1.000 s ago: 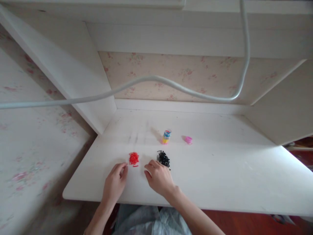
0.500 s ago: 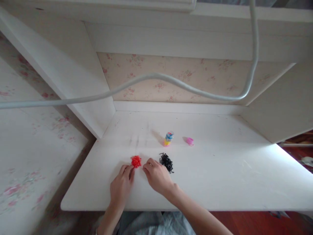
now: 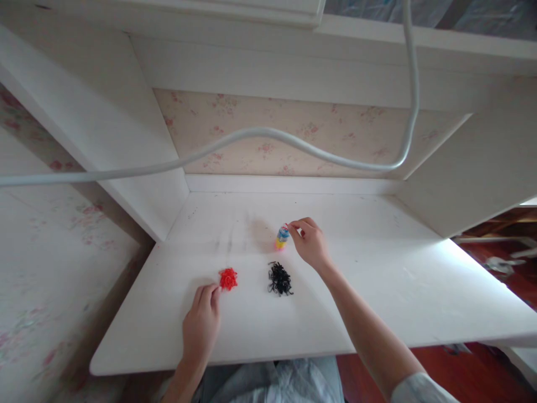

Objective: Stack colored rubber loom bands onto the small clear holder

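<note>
A small clear jar (image 3: 282,236) with a blue label and yellow and pink contents stands on the white table. My right hand (image 3: 308,240) is at its mouth, fingertips pinched together over the rim; a bit of red shows there, too small to make out fully. A pile of red bands (image 3: 228,279) lies left of a pile of black bands (image 3: 280,279), both nearer to me than the jar. My left hand (image 3: 202,316) rests at the lower left edge of the red pile, thumb and fingers closed, and what they hold, if anything, is hidden.
The white table (image 3: 377,291) has side panels and a flowered wall (image 3: 251,151) behind it. A pale cable (image 3: 302,144) hangs across the view in front of the wall. A white shelf edge runs overhead.
My right hand has moved from between the two piles up and right to the jar's mouth. My left hand has shifted slightly left and down. The pink item is no longer visible.
</note>
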